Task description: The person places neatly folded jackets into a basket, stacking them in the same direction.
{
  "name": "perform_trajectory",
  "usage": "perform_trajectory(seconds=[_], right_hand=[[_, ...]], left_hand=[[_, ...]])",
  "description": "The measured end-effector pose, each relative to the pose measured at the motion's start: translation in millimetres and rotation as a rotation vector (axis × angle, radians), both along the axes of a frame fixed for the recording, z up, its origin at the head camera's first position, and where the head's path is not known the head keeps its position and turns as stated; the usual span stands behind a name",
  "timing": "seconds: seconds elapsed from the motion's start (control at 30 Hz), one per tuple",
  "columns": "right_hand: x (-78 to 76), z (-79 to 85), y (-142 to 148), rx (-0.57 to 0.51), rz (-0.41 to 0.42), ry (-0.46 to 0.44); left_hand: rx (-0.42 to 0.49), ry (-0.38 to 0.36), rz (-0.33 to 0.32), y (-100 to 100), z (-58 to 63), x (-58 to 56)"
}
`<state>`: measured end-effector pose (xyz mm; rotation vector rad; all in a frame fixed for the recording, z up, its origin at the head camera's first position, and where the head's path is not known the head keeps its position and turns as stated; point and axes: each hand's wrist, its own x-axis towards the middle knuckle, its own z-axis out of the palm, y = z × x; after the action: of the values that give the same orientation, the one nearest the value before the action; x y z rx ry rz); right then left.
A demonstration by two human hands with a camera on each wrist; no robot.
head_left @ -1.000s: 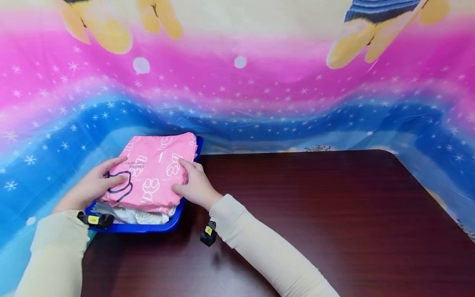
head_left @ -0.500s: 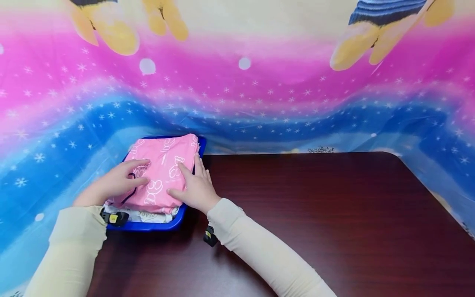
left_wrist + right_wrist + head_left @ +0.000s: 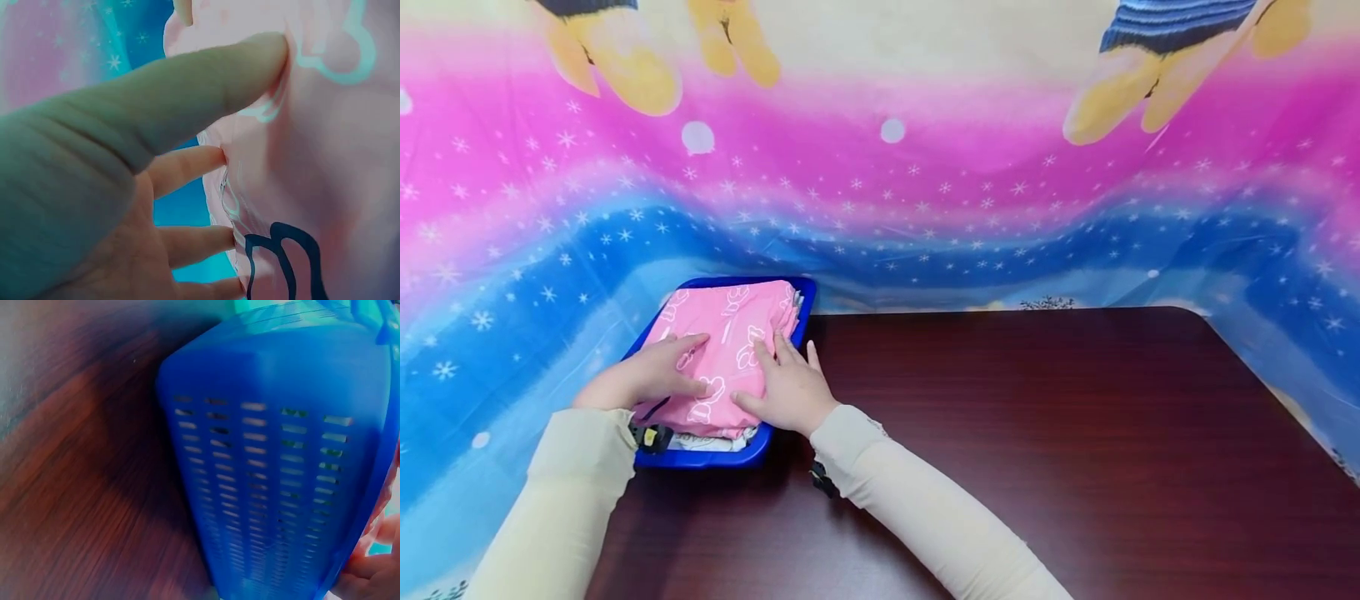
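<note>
A folded pink cloth (image 3: 722, 321) with white cartoon outlines lies on top inside a blue plastic basket (image 3: 715, 459). White printed fabric (image 3: 703, 443) shows beneath its near edge. My left hand (image 3: 643, 371) rests on the cloth's left side with fingers extended; in the left wrist view the thumb (image 3: 206, 84) presses into the pink fabric and the other fingertips meet its edge. My right hand (image 3: 793, 387) spreads over the cloth's right side, thumb and fingers fairly straight. In the right wrist view only a few of its fingers (image 3: 369, 575) show, beside the basket rim.
The basket's slotted side wall (image 3: 262, 462) stands on a dark reddish wooden table (image 3: 1037, 450), at its left end. A pink and blue snowflake-patterned curtain (image 3: 925, 192) hangs behind and along the left. Each wrist carries a small black camera (image 3: 655, 437).
The pink cloth has settled lower in the basket, uncovering more of the far rim. My left hand has moved right, further onto the cloth; both hands have gone from gripping its sides to spread fingers.
</note>
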<state>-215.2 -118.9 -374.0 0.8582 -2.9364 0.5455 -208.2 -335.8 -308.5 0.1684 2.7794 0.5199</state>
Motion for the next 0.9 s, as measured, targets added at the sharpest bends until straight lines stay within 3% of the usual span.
perform_trajectory(seconds=[0.17,0.3,0.57,0.9], right_hand=[[-1.4,-1.1,1,0.045,0.027,0.031],[-1.8,-2.2,2,0.063,0.051,0.050],[-1.6,-5.3,1,0.139,0.029,0.041],[-1.3,-14.4,3,0.019,0.023,-0.029]], left_hand=[[0.037,-0.048,-0.013,-4,-3.0,-4.0],[0.011,-0.079,-0.018,-2,-5.2,-4.5],[-0.053,-0.116,0.051,14,-10.9,-5.4],[-0.034,-0.090,0.059,14,-11.8,-3.1]])
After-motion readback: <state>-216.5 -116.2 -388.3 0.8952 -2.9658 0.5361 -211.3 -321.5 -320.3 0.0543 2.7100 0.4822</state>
